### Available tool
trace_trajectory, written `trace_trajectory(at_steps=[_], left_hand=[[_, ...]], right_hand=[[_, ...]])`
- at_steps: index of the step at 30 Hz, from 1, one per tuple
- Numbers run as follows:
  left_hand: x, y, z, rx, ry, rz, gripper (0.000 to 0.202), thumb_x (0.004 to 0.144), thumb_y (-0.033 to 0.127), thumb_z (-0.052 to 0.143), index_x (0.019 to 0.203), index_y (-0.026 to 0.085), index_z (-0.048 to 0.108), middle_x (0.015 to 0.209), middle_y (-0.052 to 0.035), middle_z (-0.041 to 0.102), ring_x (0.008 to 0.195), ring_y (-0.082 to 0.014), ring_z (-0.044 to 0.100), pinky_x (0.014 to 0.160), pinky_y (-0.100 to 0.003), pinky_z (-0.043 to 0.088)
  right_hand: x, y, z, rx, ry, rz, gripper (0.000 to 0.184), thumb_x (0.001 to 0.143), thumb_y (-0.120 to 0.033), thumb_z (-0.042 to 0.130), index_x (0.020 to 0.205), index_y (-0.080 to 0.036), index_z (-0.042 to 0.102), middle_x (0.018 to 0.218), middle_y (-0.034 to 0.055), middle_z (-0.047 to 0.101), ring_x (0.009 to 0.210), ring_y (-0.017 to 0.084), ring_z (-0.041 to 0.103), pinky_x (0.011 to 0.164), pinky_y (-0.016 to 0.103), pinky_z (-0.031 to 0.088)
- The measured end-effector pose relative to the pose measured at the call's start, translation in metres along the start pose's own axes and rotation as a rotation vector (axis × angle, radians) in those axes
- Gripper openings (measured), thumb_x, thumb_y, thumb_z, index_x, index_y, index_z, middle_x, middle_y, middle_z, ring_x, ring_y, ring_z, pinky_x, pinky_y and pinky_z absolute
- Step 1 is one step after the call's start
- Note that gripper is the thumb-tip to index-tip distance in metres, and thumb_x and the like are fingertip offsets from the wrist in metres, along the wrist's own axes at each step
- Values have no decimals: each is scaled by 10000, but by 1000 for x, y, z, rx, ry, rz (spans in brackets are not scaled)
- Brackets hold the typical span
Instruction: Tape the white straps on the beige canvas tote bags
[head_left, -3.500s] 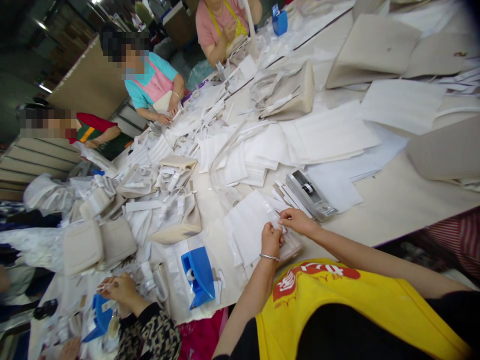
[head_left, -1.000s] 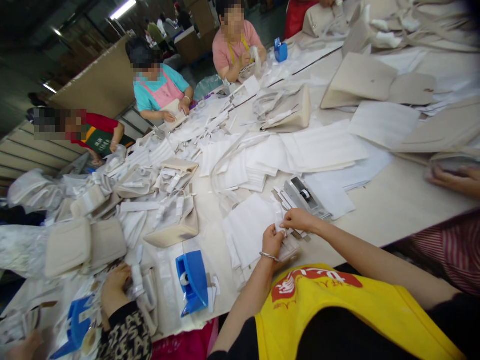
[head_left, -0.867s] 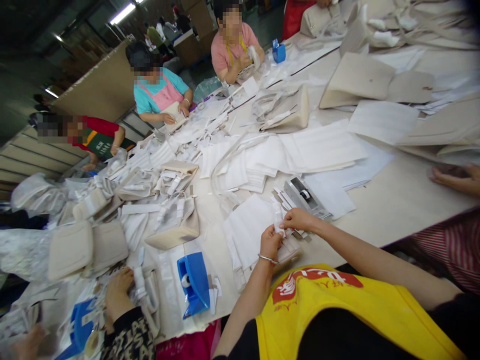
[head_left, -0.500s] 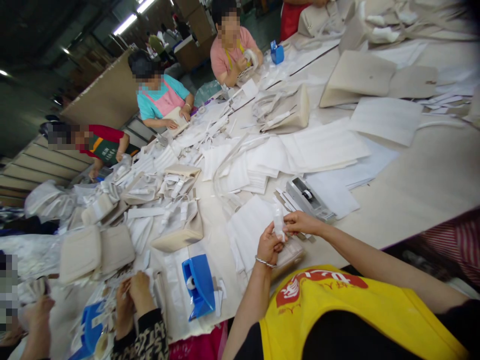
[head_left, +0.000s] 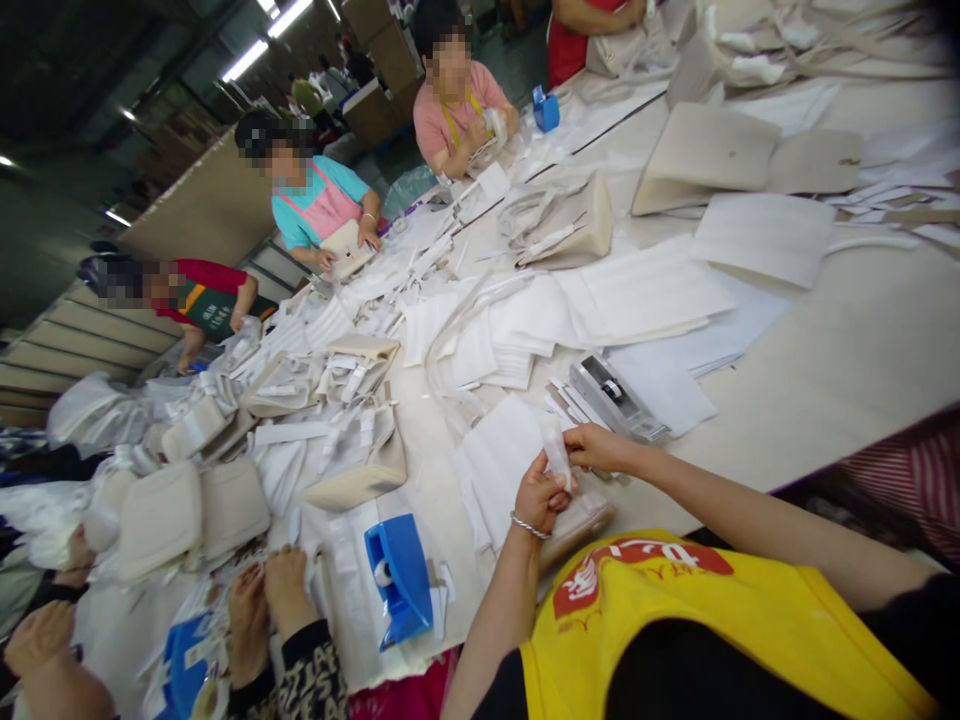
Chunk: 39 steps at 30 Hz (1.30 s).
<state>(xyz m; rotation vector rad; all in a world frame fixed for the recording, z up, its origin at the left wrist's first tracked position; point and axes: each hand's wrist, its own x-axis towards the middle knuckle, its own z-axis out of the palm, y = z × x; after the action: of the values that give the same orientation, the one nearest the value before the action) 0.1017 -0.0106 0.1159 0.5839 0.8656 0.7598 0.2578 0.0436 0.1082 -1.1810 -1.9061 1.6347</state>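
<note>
- The left hand (head_left: 541, 492), with a thin silver bangle on its wrist, pinches the bottom of a small white strip of soft wrapping paper (head_left: 556, 450). The fingers are curled tight so the strip stands up and does not flop.
- The right hand (head_left: 598, 447) pinches the same strip from the other side, near its middle. Two pinches keep the thin paper flat and steady, lifted just above the table.
- Right under both hands lies a cream-coloured flat purse (head_left: 581, 516), close by so it is easy to reach.
- Just left of the hands sits a stack of white paper sheets (head_left: 501, 462), piled up within reach.
- Just past the right hand stands a grey tape holder with a roll inside (head_left: 613, 394), near enough to pull tape with a short reach.
- Down to the left of the left hand is a blue plastic tape holder (head_left: 400, 575), next to another worker's hands (head_left: 270, 605).
- Far beyond the hands, the pale wooden table (head_left: 825, 370) holds more cream bags and white sheets, and other people sit along its far edge.
</note>
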Motion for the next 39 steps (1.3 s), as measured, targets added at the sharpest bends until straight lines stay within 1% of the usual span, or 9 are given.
trace_trajectory(at_steps=[7,12,16,22,27,31,34,36,39], left_hand=[[4,-2,4,10,28,12,753,581,274,652,1225,213,267,626,-19,595,306,8,255,332,-162,114],[2,-6,8,33,121,66,783,573,292,655,1226,193,233,616,-8,588,317,-4,294,333,-157,157],[2,-8,9,85,199,60,762,566,298,643,1201,151,246,608,-3,581,322,-18,321,318,-158,188],[3,-9,15,345,324,39,536,609,189,555,1110,147,367,437,89,432,318,-58,386,327,-165,302],[-1,-11,11,491,465,-53,552,640,177,499,1166,128,339,724,-36,591,367,-70,463,366,-210,380],[-27,12,-22,738,626,69,404,663,239,514,1056,153,496,970,-90,582,565,-103,551,543,-258,464],[-58,29,-69,922,933,281,286,681,195,490,954,149,563,1010,-96,569,780,-144,545,737,-289,454],[-76,29,-104,906,1078,237,331,665,188,511,992,144,543,1096,-110,521,854,-164,529,779,-301,437],[-91,13,-144,706,1054,11,408,664,224,524,1051,98,498,864,-97,604,731,-164,557,689,-300,460]], right_hand=[[-7,-3,17,-139,326,87,124,630,-213,449,661,-150,552,632,26,560,594,126,470,556,239,340],[-20,1,20,510,142,256,154,662,-245,422,689,-140,532,541,3,530,496,97,442,454,211,282],[-30,1,13,691,38,202,245,685,-354,479,760,-128,536,699,39,565,646,117,493,545,220,348],[-14,0,25,-42,195,223,329,686,-462,437,565,-157,466,530,-5,488,536,113,432,519,243,307],[1,12,42,-384,238,227,387,738,-477,345,572,-166,506,588,31,532,572,135,464,543,259,310],[1,22,46,-468,351,224,374,708,-513,403,676,-172,553,773,70,557,753,186,507,672,291,361],[2,29,43,-443,390,241,364,752,-466,355,784,-169,562,831,82,568,833,199,506,725,302,367],[3,33,40,-413,370,279,325,775,-394,330,841,-164,548,833,77,584,807,185,519,696,287,373],[3,35,39,-420,301,341,242,741,-295,390,868,-149,535,736,52,595,690,159,529,634,264,373]])
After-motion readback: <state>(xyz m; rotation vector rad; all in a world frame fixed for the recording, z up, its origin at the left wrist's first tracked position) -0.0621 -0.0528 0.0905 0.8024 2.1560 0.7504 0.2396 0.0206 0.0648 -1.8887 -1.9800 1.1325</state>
